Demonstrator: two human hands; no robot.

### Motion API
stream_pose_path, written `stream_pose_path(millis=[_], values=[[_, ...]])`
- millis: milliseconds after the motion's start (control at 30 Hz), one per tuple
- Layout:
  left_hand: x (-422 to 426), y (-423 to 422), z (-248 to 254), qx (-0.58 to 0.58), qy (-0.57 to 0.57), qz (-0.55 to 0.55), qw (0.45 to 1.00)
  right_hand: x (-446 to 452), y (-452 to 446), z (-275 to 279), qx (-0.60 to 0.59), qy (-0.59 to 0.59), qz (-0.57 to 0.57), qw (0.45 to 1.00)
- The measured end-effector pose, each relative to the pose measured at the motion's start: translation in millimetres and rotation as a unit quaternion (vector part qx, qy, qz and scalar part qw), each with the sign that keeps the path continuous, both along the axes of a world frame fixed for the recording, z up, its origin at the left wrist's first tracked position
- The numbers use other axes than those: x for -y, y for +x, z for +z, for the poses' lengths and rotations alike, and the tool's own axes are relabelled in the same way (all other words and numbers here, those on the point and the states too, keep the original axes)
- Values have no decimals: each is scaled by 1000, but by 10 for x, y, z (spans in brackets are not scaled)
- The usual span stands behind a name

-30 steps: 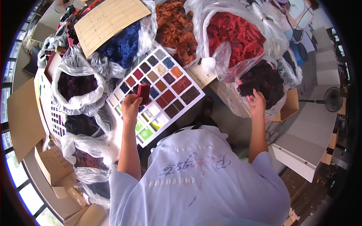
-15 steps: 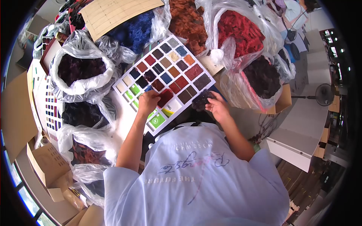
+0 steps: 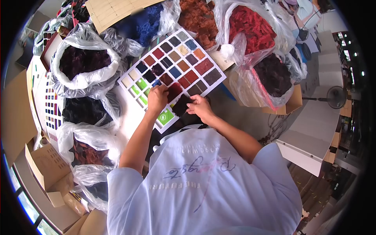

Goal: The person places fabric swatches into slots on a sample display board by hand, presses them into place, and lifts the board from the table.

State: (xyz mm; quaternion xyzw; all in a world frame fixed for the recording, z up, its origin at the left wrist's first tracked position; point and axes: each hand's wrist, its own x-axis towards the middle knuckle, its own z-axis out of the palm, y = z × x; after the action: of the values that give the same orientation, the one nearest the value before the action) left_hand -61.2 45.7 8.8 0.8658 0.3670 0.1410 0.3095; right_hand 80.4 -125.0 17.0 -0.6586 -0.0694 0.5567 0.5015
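Observation:
A white sample board (image 3: 161, 128) lies tilted in front of me, its square cells filled with fur swatches in many colours. A few cells at its lower left show bright green printing. My left hand (image 3: 157, 98) is closed on the board, its fingertips pinching the left edge of a dark red fur swatch (image 3: 174, 91). Between the fingers of my right hand (image 3: 201, 108) is a black fur swatch (image 3: 180, 106), held over a cell just below the red one. The fingertips of both hands are partly hidden.
Plastic bags of fur scraps ring the board: dark purple (image 3: 84, 64), blue (image 3: 147, 24), rust brown (image 3: 197, 23), red (image 3: 252, 28) and dark brown (image 3: 273, 76). A cardboard sheet (image 3: 113, 11) lies at the top. A fan (image 3: 336, 97) stands right; an open carton (image 3: 49, 166) sits left.
My right hand has moved left with the black swatch, from beside the board to over its lower cell. My left hand stays at the red swatch. The view has shifted slightly.

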Motion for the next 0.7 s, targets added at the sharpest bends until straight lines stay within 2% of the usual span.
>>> stream_pose_path(millis=[67,133,233,367,433,467,500,533,567,600,667,700], values=[[17,-14,-7,8,3,1,1000,-25,-79,-50,37,-14,5,999],[34,-23,-2,21,9,6,1000,-39,-125,-75,61,-34,-54,996],[41,-45,-2,17,-14,2,1000,-8,-171,-79,21,-28,-104,994],[65,-93,-15,20,-7,3,1000,-41,-255,-30,26,-24,-143,989],[60,-87,-33,9,32,-1,999,-109,-166,91,162,-106,77,978],[66,-95,-4,11,31,-2,999,-174,-97,145,163,-107,76,978],[77,-122,62,13,29,-18,999,-253,-20,195,266,-141,240,923],[88,-149,116,16,26,-35,999,-297,14,238,358,-169,394,830],[102,-170,147,16,26,-35,999,-293,-7,273,457,-167,412,771],[116,-194,175,15,39,-71,997,-269,-30,277,457,-166,412,771],[149,-227,193,13,51,-106,993,-198,-73,274,623,26,358,695],[182,-222,196,-24,79,-114,990,-162,-88,239,619,86,373,686]])
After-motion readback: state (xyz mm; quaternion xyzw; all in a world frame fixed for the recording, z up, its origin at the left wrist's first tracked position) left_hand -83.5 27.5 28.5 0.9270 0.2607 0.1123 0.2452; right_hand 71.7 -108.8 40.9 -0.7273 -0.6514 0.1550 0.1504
